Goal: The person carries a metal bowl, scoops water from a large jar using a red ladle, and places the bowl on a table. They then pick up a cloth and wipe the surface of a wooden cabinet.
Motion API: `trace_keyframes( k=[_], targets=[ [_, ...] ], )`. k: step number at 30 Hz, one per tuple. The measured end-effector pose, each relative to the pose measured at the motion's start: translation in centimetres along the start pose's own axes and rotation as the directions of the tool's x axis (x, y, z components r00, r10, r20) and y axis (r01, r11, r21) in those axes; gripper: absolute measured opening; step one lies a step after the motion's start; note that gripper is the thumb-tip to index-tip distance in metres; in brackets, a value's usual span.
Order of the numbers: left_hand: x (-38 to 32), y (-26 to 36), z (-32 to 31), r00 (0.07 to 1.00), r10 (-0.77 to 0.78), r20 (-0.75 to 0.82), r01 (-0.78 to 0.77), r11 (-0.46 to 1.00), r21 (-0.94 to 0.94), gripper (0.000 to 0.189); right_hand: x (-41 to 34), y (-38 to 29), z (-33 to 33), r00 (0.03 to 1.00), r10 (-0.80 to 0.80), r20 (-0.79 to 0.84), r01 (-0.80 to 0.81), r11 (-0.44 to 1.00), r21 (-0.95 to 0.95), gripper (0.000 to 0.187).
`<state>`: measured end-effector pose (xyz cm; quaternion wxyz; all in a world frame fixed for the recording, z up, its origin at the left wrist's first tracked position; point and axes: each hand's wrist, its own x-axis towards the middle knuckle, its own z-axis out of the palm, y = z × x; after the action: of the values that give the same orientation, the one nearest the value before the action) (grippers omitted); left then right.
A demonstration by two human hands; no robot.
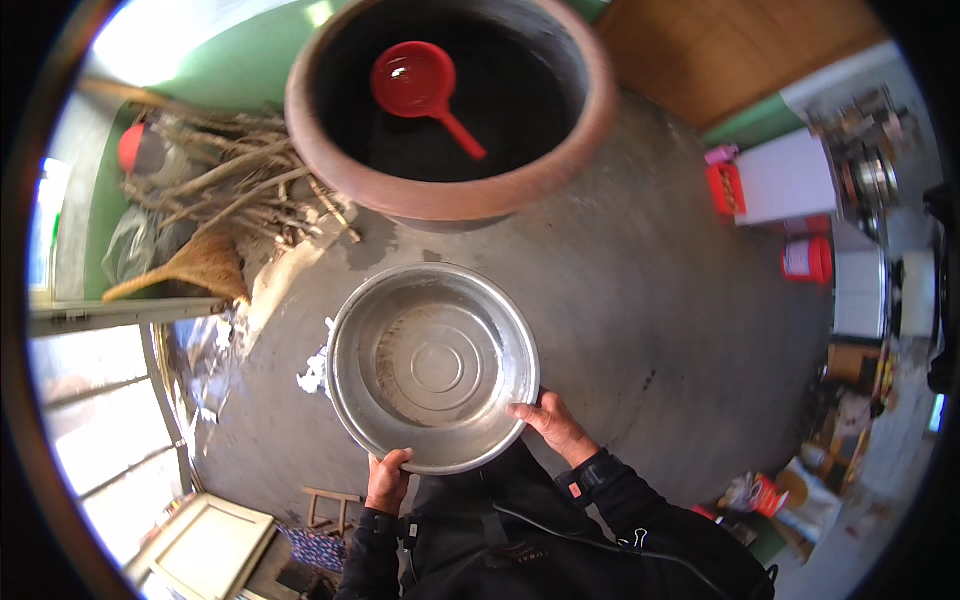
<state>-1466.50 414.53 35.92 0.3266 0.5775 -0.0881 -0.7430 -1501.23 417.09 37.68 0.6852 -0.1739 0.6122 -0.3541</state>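
A round metal basin (437,367) is held level in front of my body, with some brownish residue on its bottom. My left hand (388,478) grips its near rim, thumb over the edge. At the right side of the rim, my right hand (559,427) grips it the same way; the fingers beneath the basin are hidden. Beyond the basin stands a large earthenware vat (450,191) with a thick reddish-brown rim and a dark interior. A red plastic ladle (414,79) lies inside the vat, seemingly afloat on dark water.
Dry branches (240,176) and a straw broom (191,268) lie at the left wall. To the right are a white cabinet (787,180) and a red bucket (807,259). A small wooden stool (330,504) stands behind me at left, near a cream door panel (206,544).
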Motion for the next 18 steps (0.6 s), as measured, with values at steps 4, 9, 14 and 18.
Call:
trace_keyframes(
  k=[4,9,14,18],
  targets=[
    [-0.3,-2.4,2.7,0.994,-0.074,0.079,0.061,0.986,0.158,0.057,-4.5,3.6,-4.0,0.996,-0.036,-0.087,0.055,0.973,0.223,0.055],
    [0.8,-4.0,6.9,0.956,-0.203,0.212,0.122,0.932,0.341,0.057,-10.1,7.3,-6.8,0.967,0.129,-0.219,-0.006,0.873,0.487,0.051],
    [3.0,-5.1,12.2,0.882,-0.373,0.288,0.170,0.821,0.544,0.052,-14.2,12.5,-7.6,0.876,0.146,-0.460,0.189,0.773,0.605,0.044],
    [5.2,-6.7,16.9,0.741,-0.513,0.434,0.133,0.745,0.654,0.052,-16.7,16.6,-7.6,0.766,0.206,-0.610,0.344,0.669,0.658,0.041]
  ],
)
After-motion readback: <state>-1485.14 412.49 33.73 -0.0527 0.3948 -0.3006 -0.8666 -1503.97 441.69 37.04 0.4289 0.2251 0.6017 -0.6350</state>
